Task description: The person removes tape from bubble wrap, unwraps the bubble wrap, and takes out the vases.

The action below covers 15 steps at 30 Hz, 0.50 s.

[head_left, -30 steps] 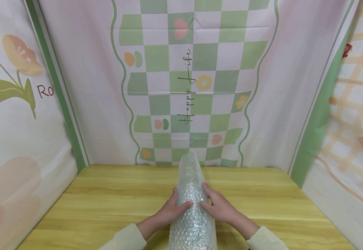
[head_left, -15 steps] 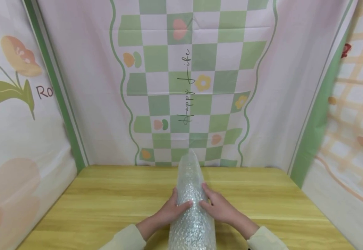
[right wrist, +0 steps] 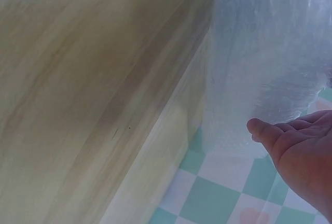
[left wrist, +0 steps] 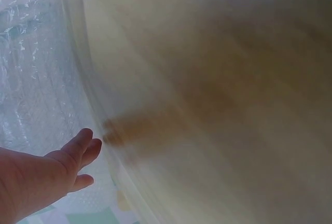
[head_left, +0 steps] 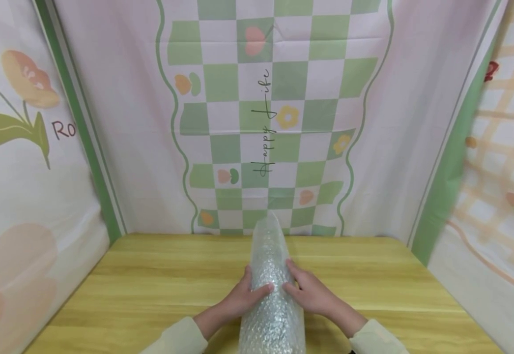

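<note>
A clear, shiny roll of bubble wrap lies lengthwise on the wooden table, its narrow end pointing at the back cloth and its near end cut off by the frame. My left hand holds its left side, thumb over the top. From the right, my right hand holds it the same way, the two thumb tips close together. In the left wrist view, the fingertips of the left hand lie at the wrap. The right wrist view has the right hand against the wrap.
The wood-grain table reaches back to a hanging cloth with green checks. A flower-printed cloth hangs along the left side, and a plaid-printed one along the right. Pale sleeves cover the forearms.
</note>
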Available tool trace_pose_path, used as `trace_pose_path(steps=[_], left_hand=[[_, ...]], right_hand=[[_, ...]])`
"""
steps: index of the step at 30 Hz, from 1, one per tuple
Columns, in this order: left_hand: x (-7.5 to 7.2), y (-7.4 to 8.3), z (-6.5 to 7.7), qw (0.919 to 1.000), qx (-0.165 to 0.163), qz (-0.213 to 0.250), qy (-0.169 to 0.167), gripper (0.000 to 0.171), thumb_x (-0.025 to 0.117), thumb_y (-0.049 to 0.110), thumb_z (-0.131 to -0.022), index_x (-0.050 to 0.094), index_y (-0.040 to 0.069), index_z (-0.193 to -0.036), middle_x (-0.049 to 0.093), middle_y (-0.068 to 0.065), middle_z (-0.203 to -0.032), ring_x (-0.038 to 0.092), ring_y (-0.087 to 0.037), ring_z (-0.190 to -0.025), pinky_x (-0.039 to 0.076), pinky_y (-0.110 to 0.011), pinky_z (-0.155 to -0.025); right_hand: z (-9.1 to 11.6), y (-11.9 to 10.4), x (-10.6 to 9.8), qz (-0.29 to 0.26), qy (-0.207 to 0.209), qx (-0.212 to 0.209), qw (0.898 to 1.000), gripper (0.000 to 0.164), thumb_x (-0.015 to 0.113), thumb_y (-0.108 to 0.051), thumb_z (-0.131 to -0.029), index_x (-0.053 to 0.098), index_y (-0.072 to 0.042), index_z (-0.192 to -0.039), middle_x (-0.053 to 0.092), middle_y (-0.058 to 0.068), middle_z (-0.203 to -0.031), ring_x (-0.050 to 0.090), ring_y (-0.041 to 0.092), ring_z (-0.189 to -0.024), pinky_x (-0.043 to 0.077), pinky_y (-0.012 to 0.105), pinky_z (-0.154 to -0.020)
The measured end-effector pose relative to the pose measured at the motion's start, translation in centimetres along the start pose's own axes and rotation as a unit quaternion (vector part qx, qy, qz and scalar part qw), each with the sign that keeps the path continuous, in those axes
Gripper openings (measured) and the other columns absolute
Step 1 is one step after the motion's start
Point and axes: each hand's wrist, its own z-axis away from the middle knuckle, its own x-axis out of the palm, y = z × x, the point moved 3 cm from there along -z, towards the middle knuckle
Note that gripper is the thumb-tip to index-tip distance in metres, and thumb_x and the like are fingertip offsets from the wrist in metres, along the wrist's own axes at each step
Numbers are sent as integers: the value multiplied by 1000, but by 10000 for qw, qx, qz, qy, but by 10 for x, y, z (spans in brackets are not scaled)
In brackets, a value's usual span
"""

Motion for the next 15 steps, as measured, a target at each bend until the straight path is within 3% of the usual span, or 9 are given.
trace_pose_path(steps=[11, 15], left_hand=[[-1, -1, -1, 10000, -15, -83, 20, 107, 62, 51, -91, -5, -7, -151, 11, -36, -153, 32, -55, -130, 42, -64, -94], [-1, -2, -2, 9999, -20, -112, -14, 107, 62, 51, -91, -5, -6, -151, 11, -36, -153, 30, -55, -131, 41, -64, -96]], right_hand=[[-2, 1, 0, 3, -106, -43, 9999, 61, 52, -14, -99, 24, 17, -144, 25, 32, -149, 30, 43, -136, 25, 51, -111], [-1, 0, -3, -161, -228, -120, 9995, 57, 48, -11, -99, 25, 17, -143, 26, 32, -148, 36, 40, -133, 28, 51, -109]])
